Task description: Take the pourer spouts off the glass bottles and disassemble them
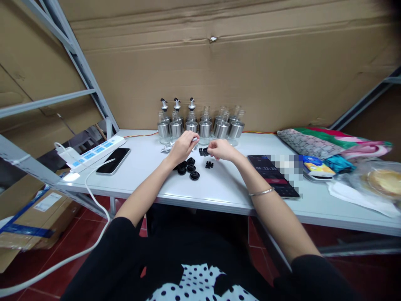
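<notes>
My left hand [184,147] is closed in a pinch on a small silvery piece [195,139], mostly covered by the fingers. To its right, my right hand [222,149] has its fingertips pressed together beside small black parts [204,151]; what they grip, if anything, is hidden. Below the hands lie round black stoppers [194,175] and a little cluster of black caps [209,164]. Silvery pour spouts [166,148] lie partly behind my left hand. Glass bottles with metal sleeves [205,127] stand behind in rows, and three at the back carry pourers [177,103].
On the left of the white table [150,184] are a phone [113,161] and a power strip [100,152] with a white cable. To the right lie a large phone [274,177], a colourful cloth bundle [338,142] and wrapped food [384,180]. Cardboard [238,75] walls the back.
</notes>
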{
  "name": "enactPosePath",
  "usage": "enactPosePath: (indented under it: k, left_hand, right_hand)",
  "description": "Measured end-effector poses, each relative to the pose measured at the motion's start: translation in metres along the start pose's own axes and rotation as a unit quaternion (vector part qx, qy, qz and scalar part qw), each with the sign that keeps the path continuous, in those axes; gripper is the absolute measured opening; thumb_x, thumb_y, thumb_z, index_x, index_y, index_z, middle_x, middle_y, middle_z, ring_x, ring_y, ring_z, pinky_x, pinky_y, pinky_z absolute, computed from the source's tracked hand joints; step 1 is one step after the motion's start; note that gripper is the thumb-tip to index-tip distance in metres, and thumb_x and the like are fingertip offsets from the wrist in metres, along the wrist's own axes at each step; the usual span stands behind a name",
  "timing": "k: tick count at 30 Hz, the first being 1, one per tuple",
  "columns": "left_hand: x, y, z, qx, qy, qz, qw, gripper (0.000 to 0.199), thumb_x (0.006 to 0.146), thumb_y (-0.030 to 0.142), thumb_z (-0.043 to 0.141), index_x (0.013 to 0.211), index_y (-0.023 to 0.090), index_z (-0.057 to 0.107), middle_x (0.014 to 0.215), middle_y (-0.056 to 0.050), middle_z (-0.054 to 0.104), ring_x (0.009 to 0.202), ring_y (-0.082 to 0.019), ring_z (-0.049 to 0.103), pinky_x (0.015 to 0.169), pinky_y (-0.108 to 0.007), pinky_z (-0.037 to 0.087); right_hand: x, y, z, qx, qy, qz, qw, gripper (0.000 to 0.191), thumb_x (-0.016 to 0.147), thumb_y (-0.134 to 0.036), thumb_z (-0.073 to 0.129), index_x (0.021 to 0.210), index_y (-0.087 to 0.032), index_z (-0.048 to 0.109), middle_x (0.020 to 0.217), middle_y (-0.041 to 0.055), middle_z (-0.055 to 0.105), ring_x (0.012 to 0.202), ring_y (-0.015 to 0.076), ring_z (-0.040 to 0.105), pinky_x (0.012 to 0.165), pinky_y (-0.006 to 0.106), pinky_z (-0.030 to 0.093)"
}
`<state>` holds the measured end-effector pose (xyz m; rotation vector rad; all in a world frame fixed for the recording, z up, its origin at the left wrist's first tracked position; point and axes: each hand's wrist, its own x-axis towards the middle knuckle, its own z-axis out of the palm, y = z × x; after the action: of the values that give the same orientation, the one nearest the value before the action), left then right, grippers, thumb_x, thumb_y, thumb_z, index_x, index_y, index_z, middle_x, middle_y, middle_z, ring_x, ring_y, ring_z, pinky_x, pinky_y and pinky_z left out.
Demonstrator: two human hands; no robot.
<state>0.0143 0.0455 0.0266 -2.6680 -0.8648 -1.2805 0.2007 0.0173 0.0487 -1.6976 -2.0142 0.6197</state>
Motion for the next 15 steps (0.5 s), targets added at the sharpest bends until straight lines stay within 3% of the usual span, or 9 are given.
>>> enactPosePath:
  k: [5, 9, 15]
  left_hand:
    - [0.0, 0.001, -0.001, 0.002, -0.009, -0.005, 1.0, 0.019, 0.096, 0.03, 0.036, 0.093, 0.018, 0.05, 0.091, -0.006, 0.057, 0.089, -0.017, 0.052, 0.08, -0.029, 0.043]
    - [0.0, 0.001, -0.001, 0.003, -0.007, -0.005, 1.0, 0.018, 0.096, 0.03, 0.036, 0.094, 0.018, 0.05, 0.091, -0.006, 0.058, 0.088, -0.017, 0.052, 0.081, -0.03, 0.043]
    - [0.0, 0.001, -0.001, 0.002, -0.005, 0.003, 1.0, 0.017, 0.096, 0.029, 0.036, 0.094, 0.018, 0.05, 0.091, -0.006, 0.058, 0.089, -0.017, 0.052, 0.081, -0.029, 0.043]
  right_hand:
    - [0.004, 0.011, -0.002, -0.091, -0.063, -0.056, 0.992, 0.01, 0.069, -0.014, 0.059, 0.066, -0.016, 0.068, 0.058, -0.0011, 0.063, 0.058, 0.0122, 0.055, 0.057, 0.022, 0.039]
    - [0.006, 0.016, 0.0, -0.102, -0.098, -0.059, 0.988, 0.016, 0.07, -0.012, 0.055, 0.072, -0.016, 0.071, 0.058, -0.001, 0.064, 0.055, 0.0116, 0.054, 0.057, 0.022, 0.039]
    - [0.01, 0.021, 0.004, -0.1, -0.119, -0.082, 0.984, 0.01, 0.07, -0.016, 0.06, 0.069, -0.017, 0.069, 0.057, -0.0013, 0.064, 0.057, 0.012, 0.055, 0.06, 0.022, 0.04]
